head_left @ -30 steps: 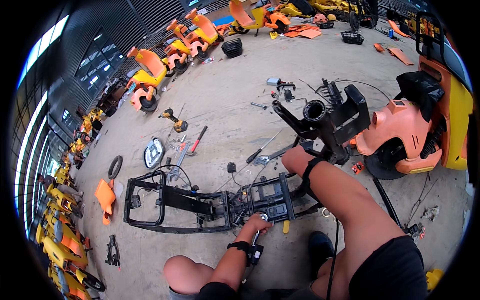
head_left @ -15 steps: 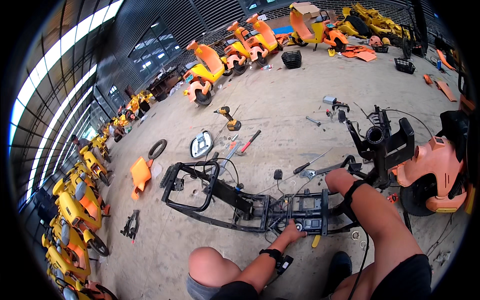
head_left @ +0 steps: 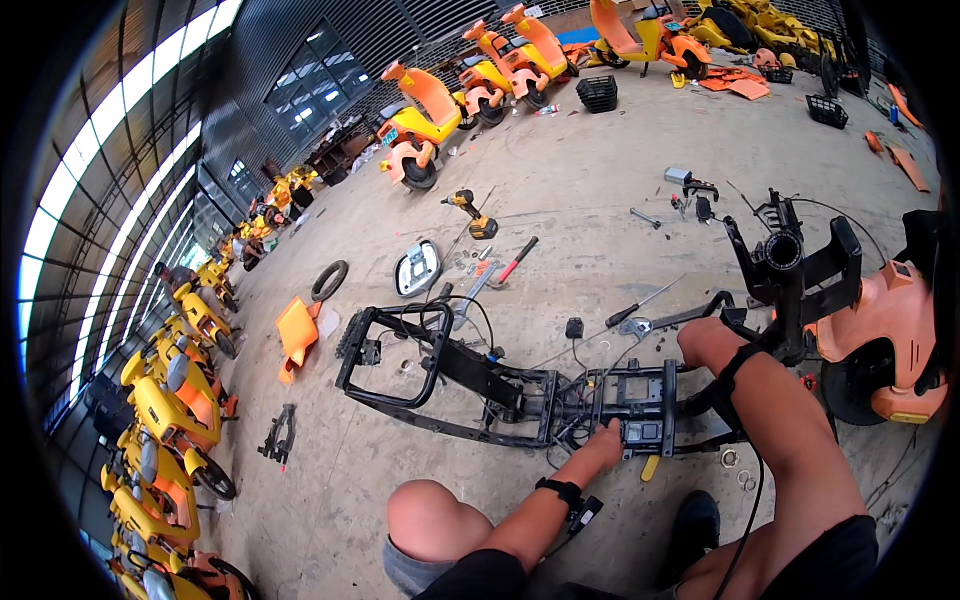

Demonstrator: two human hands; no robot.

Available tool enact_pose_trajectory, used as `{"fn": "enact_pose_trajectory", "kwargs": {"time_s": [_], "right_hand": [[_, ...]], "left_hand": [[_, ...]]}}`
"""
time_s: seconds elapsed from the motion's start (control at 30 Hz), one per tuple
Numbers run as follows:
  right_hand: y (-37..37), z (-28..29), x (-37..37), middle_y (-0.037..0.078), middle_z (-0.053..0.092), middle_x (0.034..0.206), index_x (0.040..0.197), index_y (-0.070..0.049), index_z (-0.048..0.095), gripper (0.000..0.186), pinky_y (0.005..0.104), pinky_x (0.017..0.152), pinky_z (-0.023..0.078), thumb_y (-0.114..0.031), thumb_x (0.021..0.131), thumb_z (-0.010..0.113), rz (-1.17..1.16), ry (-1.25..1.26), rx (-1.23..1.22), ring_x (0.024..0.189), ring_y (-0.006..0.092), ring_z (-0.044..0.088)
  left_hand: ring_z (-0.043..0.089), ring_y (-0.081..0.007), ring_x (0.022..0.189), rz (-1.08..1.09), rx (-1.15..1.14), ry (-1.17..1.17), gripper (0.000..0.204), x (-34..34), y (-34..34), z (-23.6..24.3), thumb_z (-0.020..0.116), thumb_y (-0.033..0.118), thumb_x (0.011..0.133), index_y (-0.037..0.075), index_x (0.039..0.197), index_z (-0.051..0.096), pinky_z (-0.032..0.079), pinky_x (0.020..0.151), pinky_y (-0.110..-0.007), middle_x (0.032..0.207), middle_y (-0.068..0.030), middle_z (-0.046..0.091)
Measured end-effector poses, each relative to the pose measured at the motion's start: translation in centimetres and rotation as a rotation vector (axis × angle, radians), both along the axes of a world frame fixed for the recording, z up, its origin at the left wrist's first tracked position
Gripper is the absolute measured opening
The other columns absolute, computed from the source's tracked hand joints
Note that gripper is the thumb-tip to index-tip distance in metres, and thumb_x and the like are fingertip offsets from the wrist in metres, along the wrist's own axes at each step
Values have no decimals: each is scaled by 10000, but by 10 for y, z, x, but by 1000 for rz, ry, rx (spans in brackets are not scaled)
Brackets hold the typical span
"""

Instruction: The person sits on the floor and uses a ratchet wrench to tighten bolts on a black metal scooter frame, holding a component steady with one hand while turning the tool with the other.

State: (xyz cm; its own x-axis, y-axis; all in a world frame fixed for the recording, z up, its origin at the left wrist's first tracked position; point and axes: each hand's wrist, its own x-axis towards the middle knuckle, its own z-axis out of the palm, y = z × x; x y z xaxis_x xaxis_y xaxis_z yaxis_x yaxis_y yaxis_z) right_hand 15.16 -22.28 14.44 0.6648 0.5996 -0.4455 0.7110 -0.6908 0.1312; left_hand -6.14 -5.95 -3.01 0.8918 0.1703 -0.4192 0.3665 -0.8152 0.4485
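Note:
A black scooter frame (head_left: 470, 380) lies on its side across the concrete floor in front of me. At the near edge of its middle section, beside a rectangular bracket, is my left hand (head_left: 603, 447). Its fingers look curled together, and whatever they hold is hidden. My right hand (head_left: 702, 342) is further right, close to the front end of the frame and below the black head tube (head_left: 783, 250). The back of that hand faces me, so its fingers cannot be seen. A yellow-handled piece (head_left: 650, 469) sticks out beneath the frame near my left hand.
Beyond the frame lie a screwdriver (head_left: 620, 316), an adjustable wrench (head_left: 640, 325), a red-handled tool (head_left: 516, 262) and a cordless drill (head_left: 472, 215). An orange scooter body (head_left: 880, 340) stands at right. Metal rings (head_left: 729, 458) lie near my shoe (head_left: 695, 525). Yellow scooters (head_left: 172, 410) line the left.
The whole view has shifted slightly. My left hand has moved a little at the frame's near edge, and a round silver part seen there earlier no longer shows. My right hand stays near the front end.

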Motion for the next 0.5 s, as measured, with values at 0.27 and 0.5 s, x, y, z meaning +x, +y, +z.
{"fn": "enact_pose_trajectory", "kwargs": {"time_s": [0.27,0.5], "right_hand": [[-9,-19,11,142,702,1100,1025,-71,736,272,426,825,545,-199,808,635,24,-5,-15,1016,318,675],[-9,-36,14,160,702,1077,1009,-66,735,269,443,854,534,-194,802,621,29,11,-5,1017,343,668]], "left_hand": [[601,-388,1067,-647,306,-72,431,15,14,27,608,73,796,93,1214,505,494,879,-484,1226,-218,533],[604,-418,1069,-417,260,44,464,14,3,29,619,43,782,94,1227,495,492,861,-530,1211,-219,534]]}}
